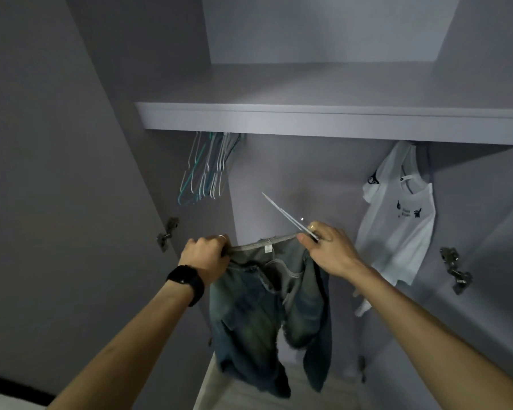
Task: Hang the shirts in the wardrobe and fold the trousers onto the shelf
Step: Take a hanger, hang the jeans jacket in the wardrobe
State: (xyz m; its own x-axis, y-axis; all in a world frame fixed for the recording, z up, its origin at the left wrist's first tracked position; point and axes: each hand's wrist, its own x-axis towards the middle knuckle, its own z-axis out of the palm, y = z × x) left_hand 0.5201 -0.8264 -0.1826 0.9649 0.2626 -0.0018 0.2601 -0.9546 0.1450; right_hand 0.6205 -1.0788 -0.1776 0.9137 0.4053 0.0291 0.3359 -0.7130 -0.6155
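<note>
Holding the jeans (258,306) up by the waistband (264,243), both hands busy. My left hand (205,253), the one with the watch (187,284) on its wrist, has its fingers curled tight over the left end of the band. My right hand (328,250) pinches the right end, and a white hanger (285,213) is caught in the same grip, sticking up and left from the fingers. The band is stretched fairly flat between my hands and the legs hang loose and twisted below, one lapping over the other, well under the shelf (308,119). The step, as I read it, is straightening the jeans for folding. To do it well I'd get rid of the hanger first, since it crowds the right-hand grip; then shake the legs out so they drop side by side, bring the two ends of the band together and fold from there. Folding in the air looks awkward with cloth this limp, so keeping the band taut matters. The shelf runs across above my hands, its front edge facing me. Under it on the left is a bunch of spare hangers (208,170); on the right a white T-shirt (397,226) is already hung. A door hinge (166,233) sits just left of my left hand.
</note>
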